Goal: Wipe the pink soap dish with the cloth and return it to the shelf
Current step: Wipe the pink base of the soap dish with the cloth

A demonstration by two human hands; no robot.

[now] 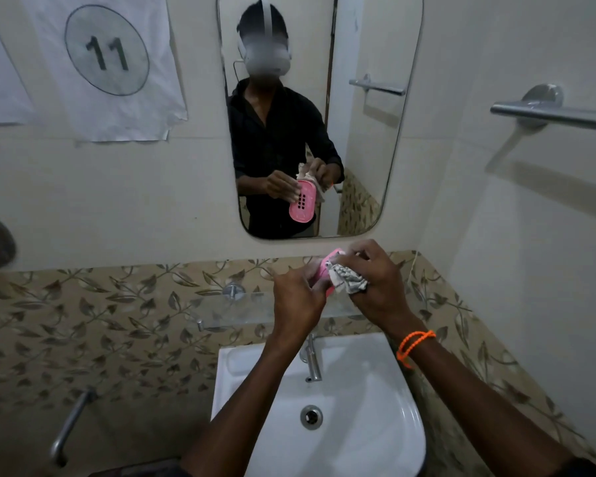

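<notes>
Plastic, I'd judge, and light: the pink soap dish (327,270) looks thin, stiff and slotted, likely slick if wet, so its long edges are the place to hold it. My left hand (298,301) grips it there, fingers curled round the rim, up in the air above the glass shelf (227,313) and the sink (369,390). My right hand (375,290) has its fingers bunched on the cloth (347,279), a soft, crumpled rag pressed against the dish's face. The mirror (369,139) shows the dish's slotted side. Going back down, the tap (312,361) stands just under the shelf, and the shelf's metal bracket (233,291) sits at its back; the towel rail (558,113) is well apart on the right.
</notes>
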